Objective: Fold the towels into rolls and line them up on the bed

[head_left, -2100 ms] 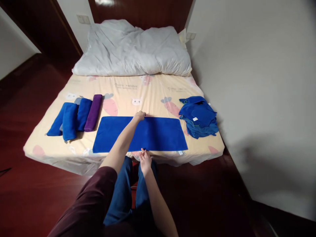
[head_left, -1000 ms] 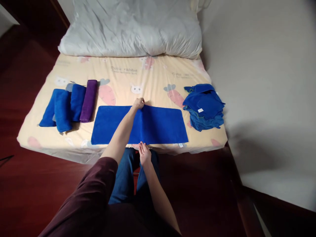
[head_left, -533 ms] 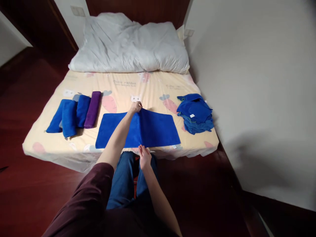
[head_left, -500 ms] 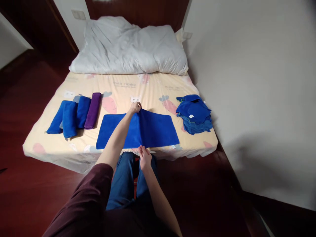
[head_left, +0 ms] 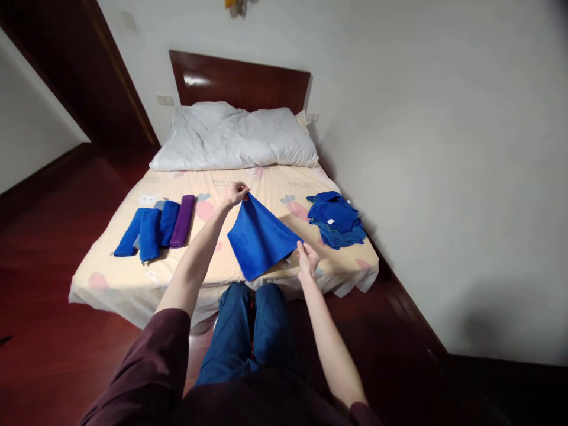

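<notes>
A blue towel (head_left: 264,236) hangs partly lifted over the near part of the bed, its upper edge stretched slantwise between my two hands. My left hand (head_left: 236,193) pinches its far corner. At the nearer right corner my right hand (head_left: 307,258) grips the cloth between thumb and fingers. The towel's lower corner droops close to the bed's front edge, and part of its underside is hidden. To the left lie several rolled blue towels (head_left: 149,234) and one purple rolled towel (head_left: 182,221). A loose pile of blue cloths (head_left: 336,219) sits on the right.
The bed (head_left: 106,278) has a cream sheet with carrot prints. A grey-white quilt (head_left: 235,136) lies against the dark wooden headboard (head_left: 239,80). A white wall (head_left: 444,148) runs along the right side, and dark red floor (head_left: 39,284) shows on the left.
The towel lay spread nearly flat; now it is raised and folded over at a slant. My right hand has moved right and taken hold of a corner. The view has tilted upward.
</notes>
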Tool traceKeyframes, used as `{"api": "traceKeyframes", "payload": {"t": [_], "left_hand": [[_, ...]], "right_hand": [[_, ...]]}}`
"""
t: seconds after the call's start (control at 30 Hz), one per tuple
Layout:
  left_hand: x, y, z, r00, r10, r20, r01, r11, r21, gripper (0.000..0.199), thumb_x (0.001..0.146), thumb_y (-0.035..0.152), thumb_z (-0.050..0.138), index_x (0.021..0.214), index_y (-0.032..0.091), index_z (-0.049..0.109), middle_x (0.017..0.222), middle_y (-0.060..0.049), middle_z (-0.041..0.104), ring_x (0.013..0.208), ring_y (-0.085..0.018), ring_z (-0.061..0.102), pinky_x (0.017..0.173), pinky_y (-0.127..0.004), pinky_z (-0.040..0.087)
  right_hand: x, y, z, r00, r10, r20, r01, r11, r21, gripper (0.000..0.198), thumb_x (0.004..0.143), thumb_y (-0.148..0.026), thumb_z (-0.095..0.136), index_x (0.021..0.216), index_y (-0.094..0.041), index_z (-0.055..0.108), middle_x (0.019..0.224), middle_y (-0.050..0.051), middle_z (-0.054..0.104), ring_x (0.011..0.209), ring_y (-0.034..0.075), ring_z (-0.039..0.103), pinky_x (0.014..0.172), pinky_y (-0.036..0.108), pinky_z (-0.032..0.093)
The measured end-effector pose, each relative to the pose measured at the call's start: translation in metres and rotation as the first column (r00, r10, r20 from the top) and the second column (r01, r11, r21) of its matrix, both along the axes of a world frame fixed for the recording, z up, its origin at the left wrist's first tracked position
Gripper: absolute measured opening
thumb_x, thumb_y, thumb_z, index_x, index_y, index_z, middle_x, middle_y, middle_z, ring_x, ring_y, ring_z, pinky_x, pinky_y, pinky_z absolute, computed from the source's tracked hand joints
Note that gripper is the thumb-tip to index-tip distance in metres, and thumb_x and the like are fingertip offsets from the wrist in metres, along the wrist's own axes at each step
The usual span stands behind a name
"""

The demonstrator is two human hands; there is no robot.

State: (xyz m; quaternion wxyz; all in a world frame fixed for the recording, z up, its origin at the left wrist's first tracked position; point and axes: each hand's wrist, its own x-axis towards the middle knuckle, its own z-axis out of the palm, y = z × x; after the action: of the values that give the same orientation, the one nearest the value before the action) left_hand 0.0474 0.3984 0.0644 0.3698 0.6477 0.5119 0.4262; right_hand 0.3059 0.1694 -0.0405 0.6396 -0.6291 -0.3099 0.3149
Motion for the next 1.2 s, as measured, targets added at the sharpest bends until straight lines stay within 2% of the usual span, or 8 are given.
{"api": "traceKeyframes", "payload": {"t": [0.13, 0.2, 0.43, 0.6, 0.73, 0.9, 1.1, 1.2], "left_hand": [[-0.016, -0.013, 0.029, 0.957, -0.008, 0.289, 0.001, 1.000, 0.023, 0.035, 0.077, 0.041, 0.083, 0.086, 0.013, 0.065, 0.071, -0.005, 0.068, 0.062, -0.015, 0.069, 0.071, -0.031, 0.062], [-0.023, -0.022, 0.044, 0.937, -0.016, 0.348, -0.005, 0.998, 0.059, 0.038, 0.074, 0.042, 0.085, 0.089, 0.012, 0.067, 0.073, -0.006, 0.070, 0.065, -0.015, 0.070, 0.074, -0.031, 0.062], [-0.040, -0.066, 0.104, 0.915, 0.027, 0.402, -0.096, 0.984, 0.152, 0.050, 0.066, 0.042, 0.088, 0.098, 0.007, 0.074, 0.083, -0.010, 0.075, 0.076, -0.020, 0.074, 0.081, -0.036, 0.062], [-0.053, -0.088, 0.129, 0.931, 0.096, 0.351, -0.171, 0.967, 0.190, 0.055, 0.058, 0.045, 0.090, 0.099, 0.009, 0.079, 0.092, -0.016, 0.077, 0.086, -0.026, 0.074, 0.069, -0.030, 0.056], [-0.065, -0.105, 0.137, 0.938, 0.106, 0.329, -0.185, 0.958, 0.220, 0.058, 0.055, 0.049, 0.092, 0.098, 0.012, 0.081, 0.099, -0.016, 0.078, 0.089, -0.026, 0.072, 0.067, -0.029, 0.052], [-0.080, -0.140, 0.137, 0.944, 0.103, 0.312, -0.168, 0.968, 0.189, 0.058, 0.054, 0.050, 0.093, 0.098, 0.014, 0.083, 0.091, -0.013, 0.078, 0.077, -0.020, 0.067, 0.062, -0.028, 0.048], [-0.097, -0.213, 0.113, 0.964, 0.048, 0.263, -0.075, 0.993, 0.094, 0.050, 0.051, 0.050, 0.096, 0.087, 0.018, 0.083, 0.086, -0.010, 0.077, 0.070, -0.018, 0.063, 0.057, -0.027, 0.046], [-0.104, -0.246, 0.097, 0.963, 0.089, 0.253, -0.098, 0.995, 0.021, 0.050, 0.050, 0.053, 0.096, 0.085, 0.019, 0.083, 0.079, -0.009, 0.075, 0.064, -0.018, 0.062, 0.054, -0.030, 0.046]], "right_hand": [[0.038, 0.030, 0.050, 0.991, -0.031, 0.131, 0.009, 0.986, 0.167, 0.068, 0.067, -0.069, 0.075, 0.100, -0.010, 0.073, 0.099, 0.019, 0.079, 0.093, 0.030, 0.075, 0.081, 0.039, 0.061], [0.051, 0.042, 0.075, 0.983, -0.036, 0.180, -0.006, 0.974, 0.227, 0.067, 0.068, -0.064, 0.078, 0.106, -0.009, 0.073, 0.101, 0.020, 0.079, 0.093, 0.030, 0.076, 0.085, 0.041, 0.061], [0.069, 0.062, 0.159, 0.934, 0.002, 0.356, -0.150, 0.909, 0.389, 0.043, 0.078, -0.054, 0.076, 0.093, -0.014, 0.078, 0.102, 0.016, 0.080, 0.098, 0.029, 0.077, 0.092, 0.040, 0.061], [0.071, 0.064, 0.196, 0.939, -0.003, 0.345, -0.166, 0.873, 0.459, 0.044, 0.080, -0.054, 0.076, 0.096, -0.014, 0.080, 0.103, 0.015, 0.080, 0.098, 0.027, 0.077, 0.092, 0.039, 0.062], [0.071, 0.055, 0.211, 0.952, 0.024, 0.306, -0.182, 0.847, 0.499, 0.045, 0.077, -0.054, 0.079, 0.097, -0.014, 0.081, 0.102, 0.013, 0.081, 0.100, 0.027, 0.077, 0.096, 0.039, 0.061], [0.076, 0.030, 0.216, 0.959, 0.134, 0.248, -0.236, 0.863, 0.447, 0.049, 0.066, -0.055, 0.087, 0.094, -0.015, 0.082, 0.101, 0.012, 0.081, 0.099, 0.027, 0.077, 0.094, 0.039, 0.061], [0.086, -0.026, 0.197, 0.940, 0.275, 0.199, -0.327, 0.894, 0.306, 0.050, 0.058, -0.054, 0.094, 0.090, -0.017, 0.083, 0.093, 0.010, 0.081, 0.083, 0.021, 0.074, 0.077, 0.032, 0.060], [0.088, -0.053, 0.185, 0.926, 0.343, 0.156, -0.371, 0.904, 0.213, 0.052, 0.056, -0.054, 0.096, 0.090, -0.016, 0.083, 0.086, 0.009, 0.080, 0.072, 0.017, 0.069, 0.064, 0.028, 0.056]]}}
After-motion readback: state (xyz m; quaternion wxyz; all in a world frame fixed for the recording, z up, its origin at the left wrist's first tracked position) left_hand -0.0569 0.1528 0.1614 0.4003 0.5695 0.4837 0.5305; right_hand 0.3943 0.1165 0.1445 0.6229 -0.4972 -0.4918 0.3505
